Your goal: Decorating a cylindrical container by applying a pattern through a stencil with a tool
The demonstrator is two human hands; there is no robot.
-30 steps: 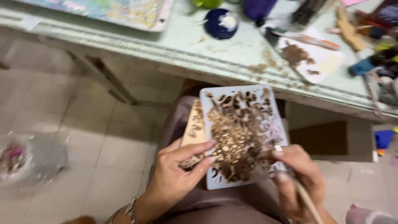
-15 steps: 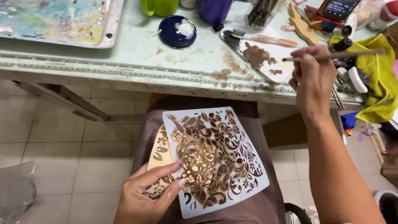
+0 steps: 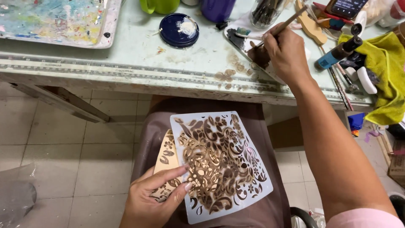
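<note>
Sitting at a messy table (image 3: 126,69), the person keeps a white stencil (image 3: 219,164) with leafy holes on their lap; the left hand (image 3: 154,202) presses it with thumb and fingers pinching the stencil against a tan wooden piece (image 3: 165,158) under it; brown paint stains the holes; the right hand (image 3: 287,52) is up on the table, fingers squeezed around a thin brush (image 3: 282,26), its tip on a white palette (image 3: 249,46) with brown paint; a blue lid (image 3: 179,30) sits near; a yellow cloth (image 3: 386,76) lies far right.
</note>
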